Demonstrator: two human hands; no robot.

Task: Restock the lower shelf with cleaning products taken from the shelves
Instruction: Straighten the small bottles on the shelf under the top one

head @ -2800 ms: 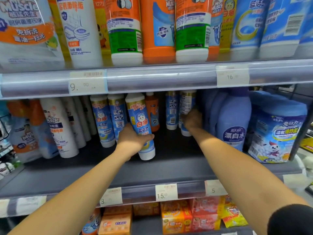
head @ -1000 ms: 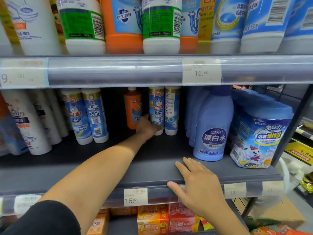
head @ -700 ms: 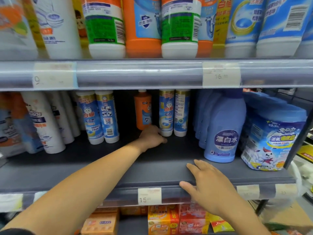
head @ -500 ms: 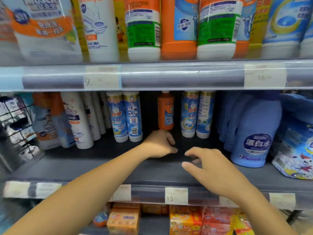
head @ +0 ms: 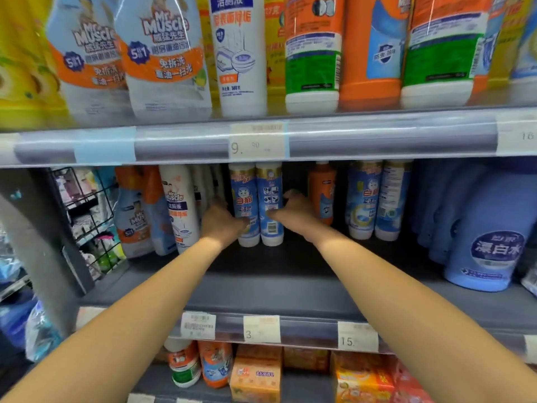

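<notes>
The left hand (head: pixel 223 225) gripped the left blue bottle (head: pixel 245 199), the right hand (head: pixel 295 213) the right blue bottle (head: pixel 269 196); both stood upright, touching, on the shelf (head: pixel 276 286).

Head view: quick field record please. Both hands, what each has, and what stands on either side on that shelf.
left hand: grips left blue-label bottle from its left side
right hand: grips right blue-label bottle from its right side
bottle state: both upright, side by side, standing on the grey shelf
left neighbour: white Mr Muscle bottle
right neighbour: orange bottle, then another blue-label pair
far right: purple bleach bottle
</notes>
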